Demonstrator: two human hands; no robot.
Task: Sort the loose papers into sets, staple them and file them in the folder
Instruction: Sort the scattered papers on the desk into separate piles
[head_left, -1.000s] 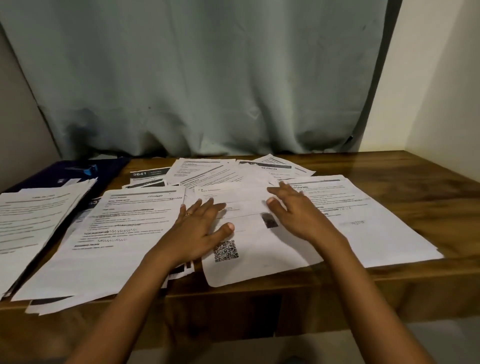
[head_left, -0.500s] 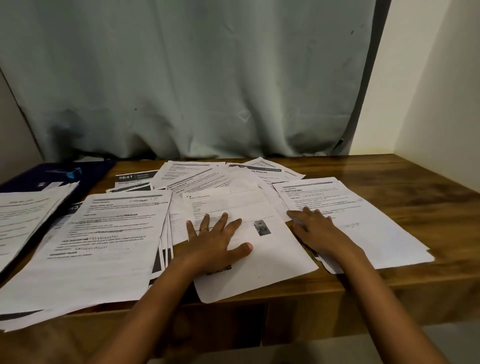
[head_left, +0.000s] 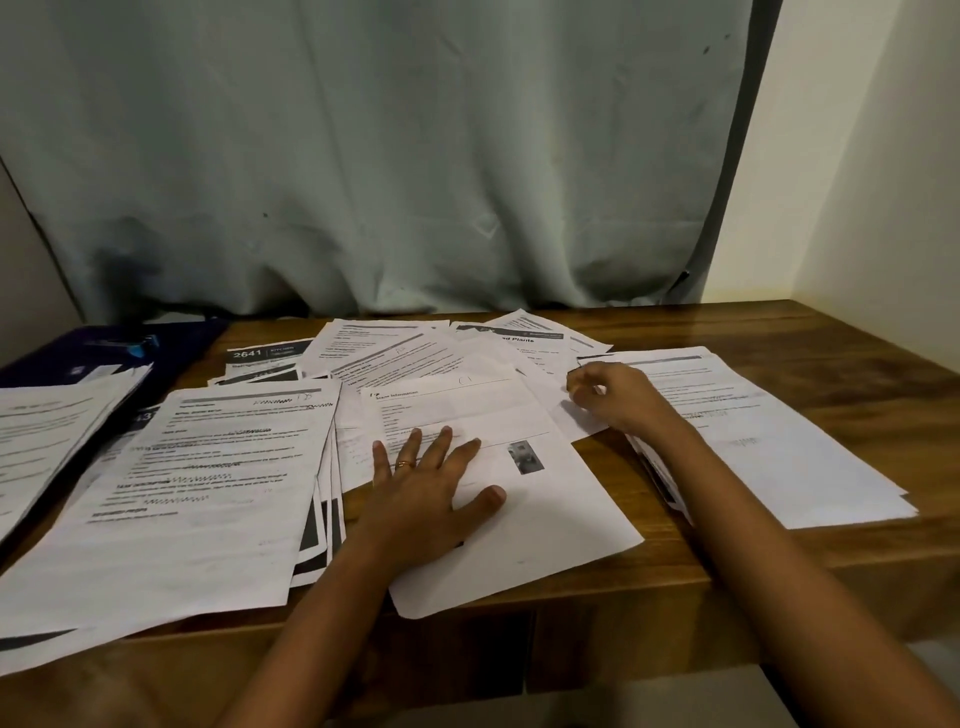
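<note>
It looks like a room at home: a wooden desk (head_left: 810, 332) in a corner, papers (head_left: 208, 467) all over, a curtain (head_left: 389, 156) behind.

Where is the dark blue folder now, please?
The folder lies at the table's far left corner, against the curtain, partly under the leftmost paper stack.

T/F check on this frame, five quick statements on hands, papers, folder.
1. The left hand lies flat, fingers spread, on the white sheet with the small photo. True.
2. The right hand grips a stapler. False: no stapler shows; its fingers curl at a white sheet's edge.
3. The dark blue folder lies at the far left of the brown wooden table. True.
4. All the papers form one neat pile. False: they lie spread in several overlapping piles.
5. A red curtain hangs behind the table. False: the grey-green curtain.
</note>
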